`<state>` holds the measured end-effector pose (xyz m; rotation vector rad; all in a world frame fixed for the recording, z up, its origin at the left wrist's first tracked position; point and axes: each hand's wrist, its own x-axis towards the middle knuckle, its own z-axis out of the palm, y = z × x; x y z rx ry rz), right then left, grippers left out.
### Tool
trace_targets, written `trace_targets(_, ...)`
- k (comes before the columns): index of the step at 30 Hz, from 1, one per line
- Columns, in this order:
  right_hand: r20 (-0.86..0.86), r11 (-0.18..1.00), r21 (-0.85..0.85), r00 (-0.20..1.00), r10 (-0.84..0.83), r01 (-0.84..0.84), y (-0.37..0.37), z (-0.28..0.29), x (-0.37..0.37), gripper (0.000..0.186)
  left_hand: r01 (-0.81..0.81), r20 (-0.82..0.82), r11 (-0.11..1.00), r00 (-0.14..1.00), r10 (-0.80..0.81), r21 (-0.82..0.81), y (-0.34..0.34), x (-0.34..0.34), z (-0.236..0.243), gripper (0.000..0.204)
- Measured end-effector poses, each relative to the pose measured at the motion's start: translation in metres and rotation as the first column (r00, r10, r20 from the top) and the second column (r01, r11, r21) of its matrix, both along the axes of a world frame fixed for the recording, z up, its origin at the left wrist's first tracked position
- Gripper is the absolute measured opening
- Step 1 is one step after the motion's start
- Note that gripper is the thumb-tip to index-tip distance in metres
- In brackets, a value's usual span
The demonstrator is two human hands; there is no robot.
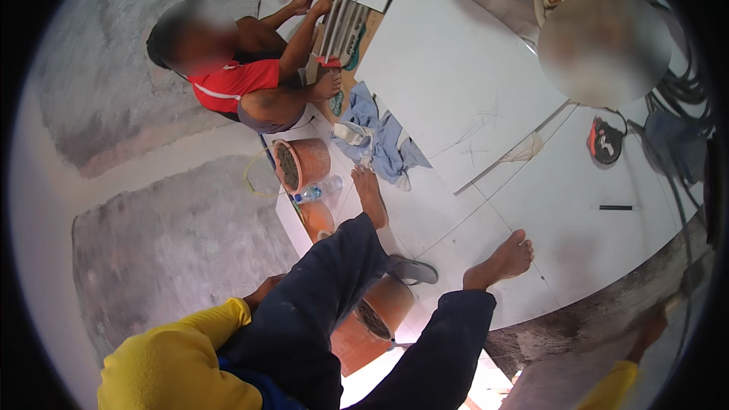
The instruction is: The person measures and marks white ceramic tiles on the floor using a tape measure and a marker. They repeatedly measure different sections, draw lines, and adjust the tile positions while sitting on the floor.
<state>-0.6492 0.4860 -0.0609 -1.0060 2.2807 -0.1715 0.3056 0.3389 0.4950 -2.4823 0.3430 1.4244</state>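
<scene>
My left hand (pixel 264 289), below a yellow sleeve, is beside my bent left leg; the dark trousers hide its fingers. Far out at the lower right, my right hand (pixel 657 319) reaches along the grey wall edge near a dark cable (pixel 687 288). It is dim and smeared, so its fingers and anything in them do not show clearly. Between my bare feet and the left wall stands an orange bucket (pixel 311 159) of grey mortar, with a clear plastic bottle (pixel 319 190) lying beside it. Another orange bucket (pixel 391 300) is under my legs.
A co-worker in a red shirt (pixel 243 80) squats at the upper left, both hands at a long-railed tile cutter (pixel 343 15). A large white tile (pixel 456 83) lies ahead, with blue cloth (pixel 383 137) beside it. At the right are a red-black tool (pixel 605 142) and a black marker-like stick (pixel 616 207).
</scene>
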Motion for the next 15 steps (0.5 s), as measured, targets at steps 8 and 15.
trace_targets(8, -0.134, 0.906, 0.355, 0.946, 0.295, -0.232, 0.083, 0.143, 0.137, 0.041, -0.047, -0.092, 0.998, 0.995, 0.043, -0.041, 0.039, 0.041, -0.02, 0.051)
trace_targets(15, 0.508, 0.713, 0.241, 0.541, -0.67, 0.658, 0.136, 0.304, 0.301, 0.112, -0.071, -0.152, 0.997, 0.986, 0.074, 0.026, 0.013, 0.0, -0.033, 0.066)
